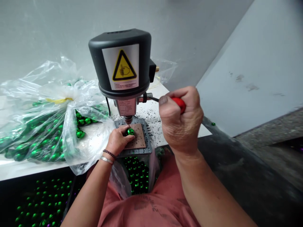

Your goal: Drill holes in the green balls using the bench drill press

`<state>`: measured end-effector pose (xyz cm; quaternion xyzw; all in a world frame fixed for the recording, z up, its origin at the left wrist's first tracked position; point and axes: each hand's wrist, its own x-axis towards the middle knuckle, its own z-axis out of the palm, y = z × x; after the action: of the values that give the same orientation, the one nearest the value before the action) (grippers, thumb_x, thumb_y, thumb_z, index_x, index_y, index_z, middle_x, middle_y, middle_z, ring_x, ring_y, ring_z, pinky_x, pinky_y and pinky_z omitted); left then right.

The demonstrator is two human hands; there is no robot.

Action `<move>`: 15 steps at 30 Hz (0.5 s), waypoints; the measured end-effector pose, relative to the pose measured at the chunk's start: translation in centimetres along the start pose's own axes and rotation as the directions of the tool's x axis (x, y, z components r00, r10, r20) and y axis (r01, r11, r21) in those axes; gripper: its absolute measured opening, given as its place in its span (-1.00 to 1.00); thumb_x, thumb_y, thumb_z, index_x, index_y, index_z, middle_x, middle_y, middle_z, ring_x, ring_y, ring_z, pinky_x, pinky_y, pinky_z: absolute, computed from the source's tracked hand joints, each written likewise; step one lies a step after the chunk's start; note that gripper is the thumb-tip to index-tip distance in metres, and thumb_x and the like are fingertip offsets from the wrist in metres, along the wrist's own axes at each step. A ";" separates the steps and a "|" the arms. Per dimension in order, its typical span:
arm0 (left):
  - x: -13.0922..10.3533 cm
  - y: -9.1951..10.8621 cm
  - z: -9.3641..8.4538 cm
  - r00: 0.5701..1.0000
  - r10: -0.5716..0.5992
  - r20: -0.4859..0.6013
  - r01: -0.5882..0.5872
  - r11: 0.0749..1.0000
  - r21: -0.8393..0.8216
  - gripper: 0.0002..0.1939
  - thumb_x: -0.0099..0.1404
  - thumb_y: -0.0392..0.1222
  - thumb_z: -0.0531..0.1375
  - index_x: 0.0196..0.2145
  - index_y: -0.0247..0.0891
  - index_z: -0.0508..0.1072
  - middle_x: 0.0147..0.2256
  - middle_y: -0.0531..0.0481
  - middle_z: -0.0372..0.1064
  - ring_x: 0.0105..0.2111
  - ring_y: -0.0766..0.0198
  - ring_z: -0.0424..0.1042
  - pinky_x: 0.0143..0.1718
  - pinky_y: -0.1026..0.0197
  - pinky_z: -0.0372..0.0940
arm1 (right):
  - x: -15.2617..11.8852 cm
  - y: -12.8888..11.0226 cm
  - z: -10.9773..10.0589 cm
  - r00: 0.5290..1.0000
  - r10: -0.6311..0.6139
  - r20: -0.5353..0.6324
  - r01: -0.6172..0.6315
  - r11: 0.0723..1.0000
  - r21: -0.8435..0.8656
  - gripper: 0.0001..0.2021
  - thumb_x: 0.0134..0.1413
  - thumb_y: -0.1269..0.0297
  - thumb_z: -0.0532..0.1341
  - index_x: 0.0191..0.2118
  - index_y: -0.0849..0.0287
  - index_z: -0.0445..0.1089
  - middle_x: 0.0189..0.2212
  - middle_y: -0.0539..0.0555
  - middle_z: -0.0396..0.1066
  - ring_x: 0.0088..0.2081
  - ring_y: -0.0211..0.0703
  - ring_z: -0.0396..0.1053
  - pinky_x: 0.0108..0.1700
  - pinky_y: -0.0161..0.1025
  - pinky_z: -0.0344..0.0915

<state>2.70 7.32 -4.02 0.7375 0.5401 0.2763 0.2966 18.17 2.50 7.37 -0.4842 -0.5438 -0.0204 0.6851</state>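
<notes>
A shiny green ball point(130, 131) sits on the brown board point(139, 140) of a small drill press point(120, 66), right under its thin bit. My left hand point(117, 138) pinches the ball between thumb and fingers from the left side. My right hand point(181, 116) is raised to the right of the machine and wrapped round the red knob point(179, 104) of its lever. Dark shavings point(153, 121) lie on the board and on the white table around the base.
Clear plastic bags of green balls point(44, 138) cover the table's left side. Below the table edge, more green balls show in a bag point(137, 175) at my lap and in a dark container at lower left. A wall stands behind.
</notes>
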 end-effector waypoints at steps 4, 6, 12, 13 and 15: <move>-0.1 0.0 0.0 1.000 0.011 0.004 -0.011 1.000 0.029 -0.59 0.04 -0.17 0.21 -0.10 -0.18 0.43 -0.17 0.01 0.45 -0.16 0.22 0.40 -0.08 0.19 0.24 | -1.2 0.4 -0.2 0.999 -0.041 -0.018 0.039 0.995 -0.089 -0.90 -0.02 0.31 0.10 -0.49 0.13 0.16 -0.67 -0.14 0.10 -0.62 -0.47 0.06 -0.55 -0.44 0.11; -0.1 0.1 0.0 1.000 0.015 0.000 -0.015 0.999 0.043 -0.60 0.04 -0.17 0.21 -0.10 -0.17 0.43 -0.16 0.01 0.44 -0.15 0.21 0.39 -0.07 0.19 0.24 | -1.6 0.5 -0.1 0.999 -0.044 -0.030 0.041 0.993 -0.107 -0.91 -0.01 0.30 0.09 -0.47 0.13 0.17 -0.66 -0.13 0.13 -0.60 -0.46 0.10 -0.53 -0.44 0.13; -0.1 0.0 0.0 1.000 0.021 -0.019 -0.020 0.999 0.048 -0.59 0.03 -0.17 0.23 -0.10 -0.20 0.43 -0.16 -0.02 0.45 -0.13 0.19 0.39 -0.05 0.17 0.22 | -2.5 0.8 0.3 0.999 0.000 -0.053 -0.003 0.999 -0.053 -0.94 0.01 0.29 0.08 -0.42 0.14 0.20 -0.60 -0.10 0.24 -0.55 -0.44 0.20 -0.49 -0.42 0.20; -0.2 0.0 0.0 0.999 0.026 -0.019 -0.025 0.999 0.042 -0.59 0.03 -0.17 0.23 -0.10 -0.20 0.44 -0.16 -0.02 0.45 -0.14 0.19 0.39 -0.06 0.17 0.23 | -2.6 0.9 0.3 0.999 0.014 -0.051 -0.016 0.999 -0.038 -0.94 0.01 0.29 0.08 -0.42 0.15 0.20 -0.60 -0.09 0.25 -0.54 -0.43 0.22 -0.48 -0.41 0.21; -0.2 -0.1 0.0 1.000 0.022 -0.019 -0.022 0.999 0.035 -0.59 0.03 -0.15 0.23 -0.11 -0.21 0.44 -0.17 -0.04 0.46 -0.15 0.17 0.40 -0.07 0.16 0.24 | -2.9 1.1 0.3 0.998 0.038 -0.048 -0.038 0.999 -0.011 -0.93 0.00 0.29 0.07 -0.41 0.16 0.20 -0.59 -0.09 0.26 -0.52 -0.42 0.24 -0.47 -0.40 0.22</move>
<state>2.64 7.13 -4.10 0.7458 0.5394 0.2773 0.2757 17.32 1.86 4.43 -0.4980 -0.5180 -0.0222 0.6952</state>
